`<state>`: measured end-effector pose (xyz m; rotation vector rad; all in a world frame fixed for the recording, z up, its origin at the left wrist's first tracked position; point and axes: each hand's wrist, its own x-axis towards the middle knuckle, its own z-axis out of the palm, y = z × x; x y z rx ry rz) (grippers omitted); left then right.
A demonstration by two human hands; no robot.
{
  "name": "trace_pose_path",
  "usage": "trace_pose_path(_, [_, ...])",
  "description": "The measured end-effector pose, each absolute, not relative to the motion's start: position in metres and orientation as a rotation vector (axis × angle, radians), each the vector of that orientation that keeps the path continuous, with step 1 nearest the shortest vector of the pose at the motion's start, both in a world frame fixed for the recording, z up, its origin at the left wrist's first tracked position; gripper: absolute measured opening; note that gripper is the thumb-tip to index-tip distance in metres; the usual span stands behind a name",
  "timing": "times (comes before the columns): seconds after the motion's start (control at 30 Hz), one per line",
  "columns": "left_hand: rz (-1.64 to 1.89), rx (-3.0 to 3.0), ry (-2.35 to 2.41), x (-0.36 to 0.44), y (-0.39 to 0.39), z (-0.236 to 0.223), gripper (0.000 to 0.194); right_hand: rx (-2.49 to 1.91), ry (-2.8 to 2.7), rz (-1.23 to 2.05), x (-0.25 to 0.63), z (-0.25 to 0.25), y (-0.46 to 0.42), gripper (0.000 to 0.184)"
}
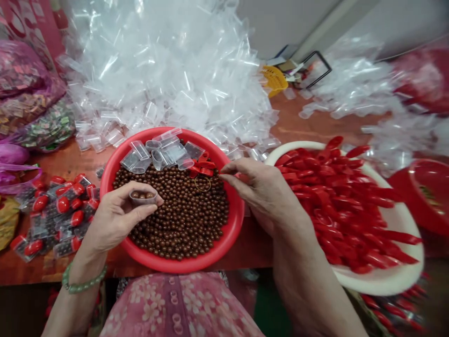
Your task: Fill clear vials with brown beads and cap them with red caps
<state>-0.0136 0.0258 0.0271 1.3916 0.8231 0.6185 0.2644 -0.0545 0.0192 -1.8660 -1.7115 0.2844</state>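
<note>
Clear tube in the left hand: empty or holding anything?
Not empty: brown balls show in the open mouth of the clear tube in the left hand. How deep they go, I cannot tell.

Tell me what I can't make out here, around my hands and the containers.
Head view: the lower part of the clear case, hidden by the left hand.
Head view: whatever the right hand may be pinching, hidden by the hand itself.
Head view: the floor of the red basin, covered by brown balls.
Head view: the red tub's far side, cut off by the right edge.
</note>
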Motion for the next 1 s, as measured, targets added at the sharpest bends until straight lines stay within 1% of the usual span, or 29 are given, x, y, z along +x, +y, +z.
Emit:
trace_pose_path(0.17, [0.516,1.41,0.825,-0.007,0.024,0.022,0.017,-1.938,-2.148,0.175,0.258,0.009,-0.052,0.012])
trace_pose_path(0.37, [0.535,1.378,0.865,-0.008,0.026,0.013,0.025,-2.051,-2.359,0.046,0.246,-0.005,-0.047,0.013])
trace_pose_path(0.5, [0.494,1.457,0.898,-0.01,0.027,0.009,0.024,-1.986,-2.293,0.138,0.243,-0.009,-0.048,0.017])
trace_pose_path(0.67, [0.513,1.462,0.91,-0.01,0.029,0.009,0.027,-1.831,-2.006,0.251,0.243,0.002,-0.06,0.026])
trace_pose_path(0.77, [0.51,1.466,0.911,-0.009,0.028,0.01,0.027,-1.743,-1.741,0.381,0.244,0.022,-0.082,0.021])
trace_pose_path(0.83, [0.52,1.472,0.91,-0.01,0.028,0.01,0.027,-1.762,-1.641,0.528,0.249,0.035,-0.109,0.019])
trace_pose_path(0.9, [0.521,1.481,0.912,-0.011,0.027,0.009,0.027,-1.848,-1.592,0.745,0.257,0.039,-0.144,0.022])
trace_pose_path(0.97, [0.494,1.49,0.912,-0.012,0.027,0.008,0.027,-2.036,-1.574,1.061,0.265,0.031,-0.183,0.027])
trace_pose_path(1.0, [0.48,1.495,0.91,-0.013,0.028,0.008,0.028,-2.17,-1.581,1.183,0.269,0.024,-0.201,0.025])
